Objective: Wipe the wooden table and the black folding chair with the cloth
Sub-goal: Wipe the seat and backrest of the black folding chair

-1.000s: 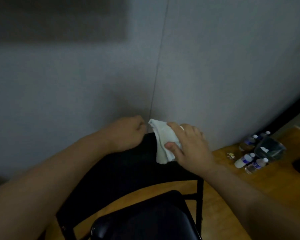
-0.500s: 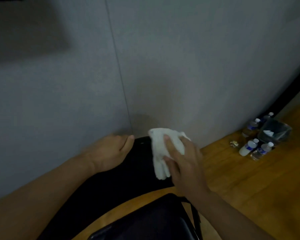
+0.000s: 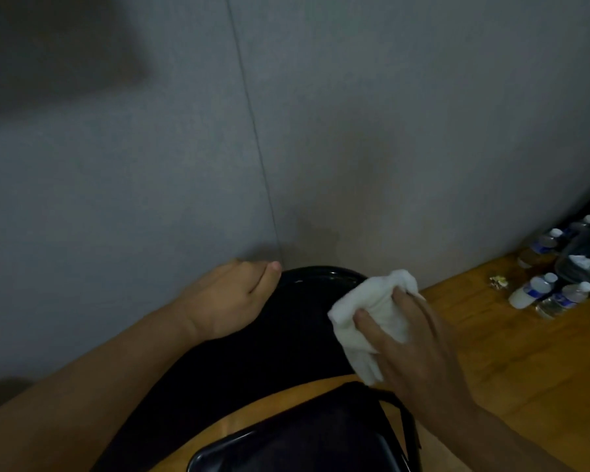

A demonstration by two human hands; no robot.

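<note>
Moves cloth [image 3: 372, 311] rightward along chair [image 3: 286, 335] top; clutches it in right hand [image 3: 419, 345] fingers [image 3: 404, 301], grips chair with left hand [image 3: 225, 301]; seat [image 3: 304, 447] likely remaining.

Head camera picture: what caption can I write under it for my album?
Right hand holds a cloth against the chair back while the left hand grips its top.

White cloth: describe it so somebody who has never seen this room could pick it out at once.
Find the black folding chair standing against the grey wall. On the right end of its backrest, the right hand grips the white cloth, bunched up. It is the only white thing on the chair; the bottles farther right merely have white caps.
</note>
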